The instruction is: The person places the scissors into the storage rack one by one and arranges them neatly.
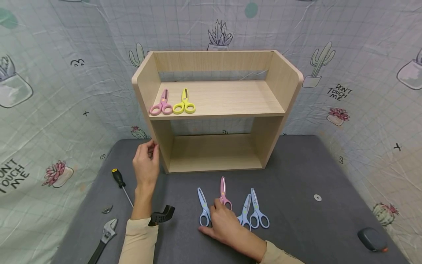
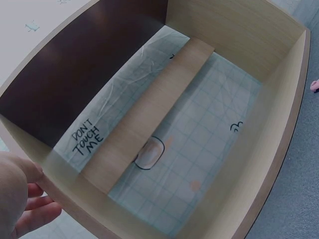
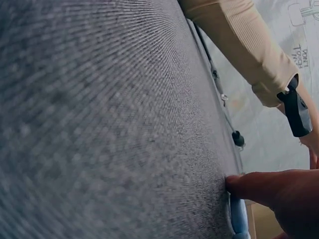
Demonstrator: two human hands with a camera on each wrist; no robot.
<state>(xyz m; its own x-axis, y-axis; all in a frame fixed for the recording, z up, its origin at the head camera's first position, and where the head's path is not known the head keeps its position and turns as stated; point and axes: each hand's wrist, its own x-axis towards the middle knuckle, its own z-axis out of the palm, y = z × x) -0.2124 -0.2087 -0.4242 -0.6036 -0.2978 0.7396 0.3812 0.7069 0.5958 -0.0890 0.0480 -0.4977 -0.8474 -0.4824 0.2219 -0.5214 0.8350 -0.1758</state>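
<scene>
My left hand [image 1: 146, 161] is at the lower left side of a light wood two-tier shelf [image 1: 214, 114], its thumb and fingertips against the side panel's edge. In the left wrist view those fingers [image 2: 37, 219] stay outside the panel. My right hand [image 1: 227, 224] reaches low over pink scissors [image 1: 223, 190], covering part of their handles. Its thumb [image 3: 254, 184] stretches out on the table beside light blue scissors [image 1: 203, 205]. Two more blue scissors [image 1: 258, 211] lie to its right. On the upper tier rest pink scissors [image 1: 162, 103] and yellow scissors [image 1: 184, 102].
At left lie a screwdriver [image 1: 118, 178], a small metal piece [image 1: 107, 210] and an adjustable wrench [image 1: 108, 231]. A white washer [image 1: 317, 197] and a dark rounded object [image 1: 372, 239] sit on the right of the grey table [image 1: 296, 168]. Printed cloth [image 1: 99, 73] hangs behind.
</scene>
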